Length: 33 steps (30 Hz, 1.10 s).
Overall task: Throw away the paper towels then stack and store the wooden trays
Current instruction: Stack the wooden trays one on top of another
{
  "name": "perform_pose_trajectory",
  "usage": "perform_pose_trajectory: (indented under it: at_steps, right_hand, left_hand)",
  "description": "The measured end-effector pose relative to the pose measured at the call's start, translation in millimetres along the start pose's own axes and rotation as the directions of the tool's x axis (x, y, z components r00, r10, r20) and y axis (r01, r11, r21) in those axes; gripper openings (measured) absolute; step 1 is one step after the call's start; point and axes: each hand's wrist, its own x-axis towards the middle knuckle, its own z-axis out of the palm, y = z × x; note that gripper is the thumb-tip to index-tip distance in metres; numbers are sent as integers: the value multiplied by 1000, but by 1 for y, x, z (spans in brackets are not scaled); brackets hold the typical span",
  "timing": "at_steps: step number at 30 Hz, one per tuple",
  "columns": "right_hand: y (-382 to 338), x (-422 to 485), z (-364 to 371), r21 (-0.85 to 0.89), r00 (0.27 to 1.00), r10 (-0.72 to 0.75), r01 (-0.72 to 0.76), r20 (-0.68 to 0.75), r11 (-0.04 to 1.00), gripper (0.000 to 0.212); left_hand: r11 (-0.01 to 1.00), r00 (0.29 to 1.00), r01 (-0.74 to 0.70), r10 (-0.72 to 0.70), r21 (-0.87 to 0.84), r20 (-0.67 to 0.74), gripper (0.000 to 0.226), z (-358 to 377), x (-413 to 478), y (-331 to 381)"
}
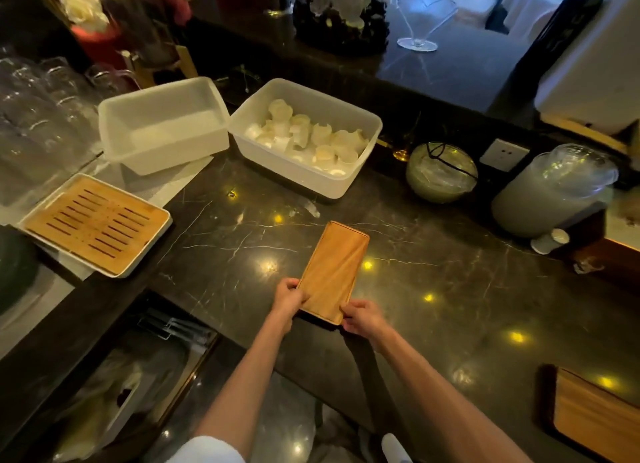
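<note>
A long narrow wooden tray [334,268] lies on the dark marble counter [450,282], its near end at the counter's front edge. My left hand [289,298] grips the tray's near left corner. My right hand [362,315] grips its near right corner. Whether more trays lie beneath it I cannot tell. Another wooden tray [595,410] sits at the lower right of the counter. No paper towel shows on the trays.
A slatted bamboo tray in a white base [95,222] sits at left. Behind stand an empty plastic tub [162,127] and a tub holding cups [304,137]. A glass bowl [441,172] and a jar [554,192] stand right. A bin [104,397] sits below the counter.
</note>
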Motion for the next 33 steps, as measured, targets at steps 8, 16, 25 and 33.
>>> perform_pose_trajectory:
  at_steps: [8,16,25,33]
  right_hand:
    - [10,-18,-8,289,998,-21,3,58,957,12]
    - [23,-44,-102,618,976,-142,213,-162,757,45]
    - [92,-125,-251,452,861,-141,388,-489,803,63]
    - [203,-187,-376,305,813,-103,329,-573,894,44]
  left_hand:
    - [802,966,13,144,-598,215,26,28,-34,-15]
    - [943,941,-179,248,-281,230,28,65,-41,12]
    - [970,848,-232,240,-77,473,24,173,-96,5]
    - [903,822,-301,82,307,564,22,300,-167,-45]
